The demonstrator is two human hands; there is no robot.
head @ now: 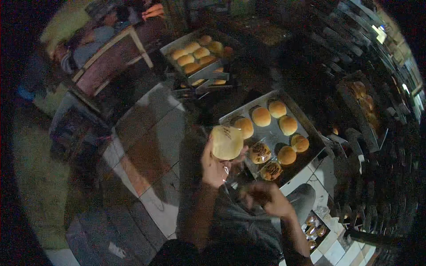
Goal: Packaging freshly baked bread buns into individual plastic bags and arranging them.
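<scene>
Raised in my left hand [213,169] is a pale bun [227,144], its flat underside facing me. Clear plastic with dark printing wraps it and hangs loose below, glinting. My right hand [269,199] hovers lower and to the right, its fingers curled and blurred; whether they pinch anything I cannot tell. Just beyond both hands a metal baking tray [308,129] holds several bare golden buns [261,116]. At its near corner lie two buns in printed clear bags, a wrapped bun [260,153] and another wrapped bun [271,170].
Farther off, more buns fill a second tray [208,71] on top of stacked trays. Wrapped items [314,229] lie in a container at lower right. Another tray of buns [366,103] stands at far right. A wooden frame [106,50] is at upper left, a person [91,41] behind it.
</scene>
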